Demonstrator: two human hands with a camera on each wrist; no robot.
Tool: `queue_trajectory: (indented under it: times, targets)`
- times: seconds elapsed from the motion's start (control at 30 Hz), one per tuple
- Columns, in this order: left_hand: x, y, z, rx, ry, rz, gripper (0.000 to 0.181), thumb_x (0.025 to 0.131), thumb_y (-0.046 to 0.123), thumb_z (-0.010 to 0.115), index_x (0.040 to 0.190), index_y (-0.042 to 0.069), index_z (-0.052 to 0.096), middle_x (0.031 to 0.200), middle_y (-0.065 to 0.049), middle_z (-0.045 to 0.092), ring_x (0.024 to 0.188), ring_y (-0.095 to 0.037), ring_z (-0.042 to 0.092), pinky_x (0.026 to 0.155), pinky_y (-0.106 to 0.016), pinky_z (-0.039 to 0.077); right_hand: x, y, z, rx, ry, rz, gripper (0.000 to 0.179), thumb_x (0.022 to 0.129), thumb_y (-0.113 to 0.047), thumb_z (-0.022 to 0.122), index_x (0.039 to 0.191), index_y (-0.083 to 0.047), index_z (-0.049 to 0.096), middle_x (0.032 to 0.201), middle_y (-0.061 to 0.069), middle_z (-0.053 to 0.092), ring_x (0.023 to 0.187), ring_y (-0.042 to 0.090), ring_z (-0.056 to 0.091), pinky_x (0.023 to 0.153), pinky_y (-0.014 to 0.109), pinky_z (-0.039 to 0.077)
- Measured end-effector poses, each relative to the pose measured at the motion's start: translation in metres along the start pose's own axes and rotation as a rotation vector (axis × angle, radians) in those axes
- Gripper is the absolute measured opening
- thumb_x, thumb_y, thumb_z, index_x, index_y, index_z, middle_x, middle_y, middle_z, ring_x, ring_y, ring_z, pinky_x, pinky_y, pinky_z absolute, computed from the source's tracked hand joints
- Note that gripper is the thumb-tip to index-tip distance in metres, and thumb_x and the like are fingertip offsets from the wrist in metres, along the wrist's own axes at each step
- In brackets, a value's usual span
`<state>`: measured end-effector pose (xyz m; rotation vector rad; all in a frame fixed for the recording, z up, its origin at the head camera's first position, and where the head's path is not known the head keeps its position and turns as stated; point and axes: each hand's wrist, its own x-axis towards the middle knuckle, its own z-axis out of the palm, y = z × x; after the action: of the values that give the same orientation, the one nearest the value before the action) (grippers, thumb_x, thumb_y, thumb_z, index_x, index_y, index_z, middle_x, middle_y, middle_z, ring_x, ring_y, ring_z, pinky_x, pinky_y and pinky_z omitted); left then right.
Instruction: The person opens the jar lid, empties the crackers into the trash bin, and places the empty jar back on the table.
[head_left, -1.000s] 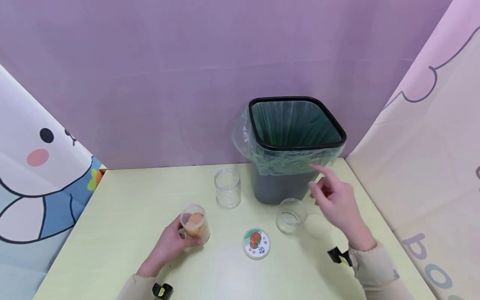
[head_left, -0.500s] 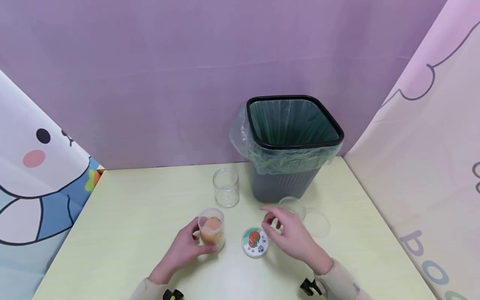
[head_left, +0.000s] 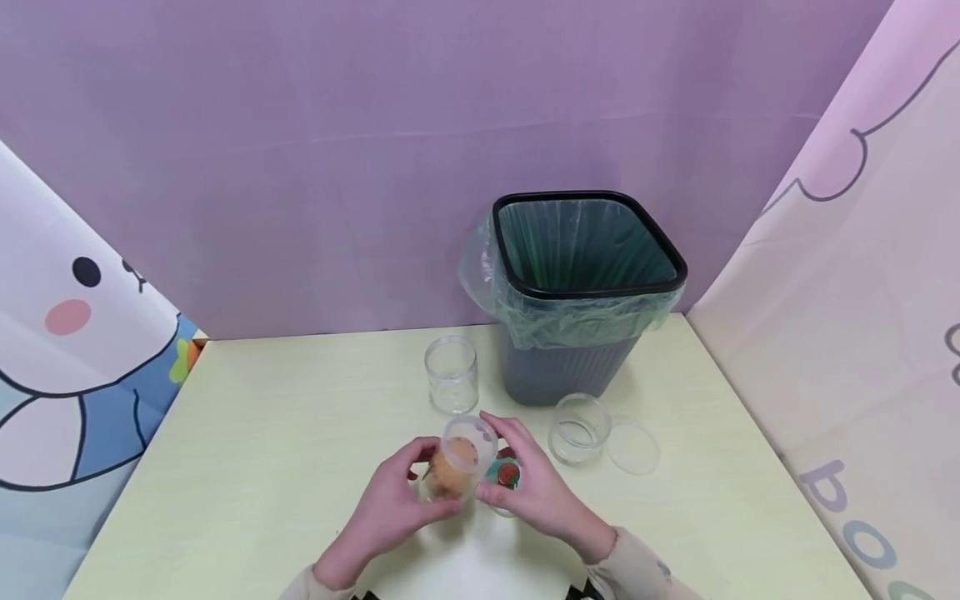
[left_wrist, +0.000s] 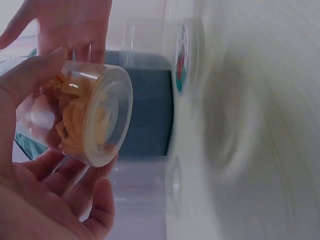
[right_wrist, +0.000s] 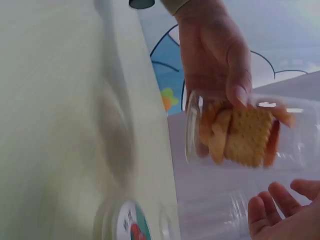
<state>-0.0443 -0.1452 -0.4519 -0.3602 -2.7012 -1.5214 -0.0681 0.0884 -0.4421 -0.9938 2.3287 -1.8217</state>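
My left hand (head_left: 393,500) grips a clear plastic jar (left_wrist: 112,112) around its side, thumb on one side and fingers on the other. Inside lie orange-brown crackers (right_wrist: 247,137), one square with a scalloped edge. The lidless jar is raised off the table and leans to the right, its base showing in the left wrist view. My right hand (head_left: 540,492) is beside the jar's mouth, fingers spread and loosely bent. A gap shows between its fingertips and the jar in the right wrist view. Beneath the right hand, a round lid with a tomato picture (head_left: 507,475) is partly covered.
Behind the hands stands a clear jar (head_left: 452,379), and to the right another clear jar (head_left: 579,429) beside a thin transparent disc (head_left: 633,450). A grey bin (head_left: 555,367) with a black rim and green liner stands at the back, against a purple curtain (head_left: 337,167).
My left hand has carried the cracker jar rightward and tilted it. My right hand has come left and down from beside the bin to the jar's mouth, passing over the right-hand jar.
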Motion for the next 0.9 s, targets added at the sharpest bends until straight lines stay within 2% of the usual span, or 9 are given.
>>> queue_trajectory:
  times: [0.13, 0.2, 0.33, 0.43, 0.57, 0.7, 0.9]
  targets:
    - [0.000, 0.006, 0.007, -0.001, 0.022, 0.029, 0.073, 0.062, 0.031, 0.095, 0.125, 0.026, 0.061, 0.114, 0.020, 0.063, 0.109, -0.010, 0.059, 0.084, -0.043, 0.047, 0.002, 0.001, 0.007, 0.191, 0.010, 0.052, 0.080, 0.089, -0.046, 0.073, 0.152, -0.012, 0.037, 0.136, 0.019, 0.048, 0.117, 0.029, 0.053, 0.090, 0.037, 0.051]
    - [-0.001, 0.008, 0.011, 0.005, 0.040, 0.045, 0.072, 0.061, 0.032, 0.095, 0.125, 0.026, 0.061, 0.115, 0.021, 0.063, 0.109, -0.010, 0.059, 0.084, -0.043, 0.047, 0.003, 0.000, 0.009, 0.267, 0.031, 0.076, 0.079, 0.088, -0.042, 0.076, 0.149, -0.010, 0.039, 0.135, 0.022, 0.049, 0.117, 0.029, 0.054, 0.090, 0.037, 0.052]
    - [-0.002, 0.012, 0.020, 0.014, 0.067, 0.070, 0.072, 0.062, 0.034, 0.095, 0.125, 0.026, 0.061, 0.115, 0.020, 0.062, 0.106, -0.009, 0.059, 0.081, -0.039, 0.047, 0.004, 0.000, 0.010, 0.332, 0.109, 0.092, 0.069, 0.085, -0.031, 0.080, 0.140, -0.004, 0.047, 0.129, 0.024, 0.054, 0.115, 0.023, 0.056, 0.089, 0.037, 0.052]
    - [-0.002, 0.015, 0.024, 0.019, 0.059, 0.065, 0.073, 0.063, 0.035, 0.094, 0.126, 0.026, 0.059, 0.114, 0.019, 0.061, 0.105, -0.008, 0.058, 0.080, -0.038, 0.047, 0.006, 0.002, 0.009, 0.364, 0.154, 0.071, 0.059, 0.085, -0.020, 0.078, 0.133, 0.001, 0.052, 0.124, 0.025, 0.057, 0.113, 0.025, 0.057, 0.091, 0.036, 0.052]
    - [-0.002, 0.017, 0.026, 0.046, -0.002, 0.054, 0.075, 0.067, 0.046, 0.090, 0.130, 0.022, 0.056, 0.115, 0.015, 0.061, 0.105, -0.010, 0.057, 0.082, -0.040, 0.049, 0.006, 0.005, 0.006, 0.385, 0.167, 0.033, 0.051, 0.087, -0.013, 0.073, 0.131, 0.003, 0.054, 0.124, 0.022, 0.058, 0.115, 0.030, 0.056, 0.094, 0.036, 0.050]
    - [-0.001, 0.016, 0.028, 0.084, -0.112, 0.037, 0.079, 0.070, 0.060, 0.083, 0.131, 0.016, 0.056, 0.117, 0.008, 0.063, 0.107, -0.013, 0.059, 0.086, -0.042, 0.050, 0.006, 0.008, 0.003, 0.375, 0.175, 0.014, 0.048, 0.090, -0.015, 0.069, 0.131, 0.005, 0.054, 0.124, 0.015, 0.060, 0.115, 0.026, 0.057, 0.097, 0.036, 0.048]
    - [0.002, 0.016, 0.029, 0.038, -0.247, -0.023, 0.074, 0.069, 0.056, 0.085, 0.123, 0.012, 0.060, 0.110, 0.004, 0.068, 0.101, -0.015, 0.064, 0.087, -0.042, 0.051, 0.008, 0.009, -0.001, 0.457, 0.202, 0.017, 0.055, 0.092, -0.024, 0.068, 0.130, 0.012, 0.051, 0.124, 0.007, 0.063, 0.114, 0.020, 0.058, 0.100, 0.034, 0.045]
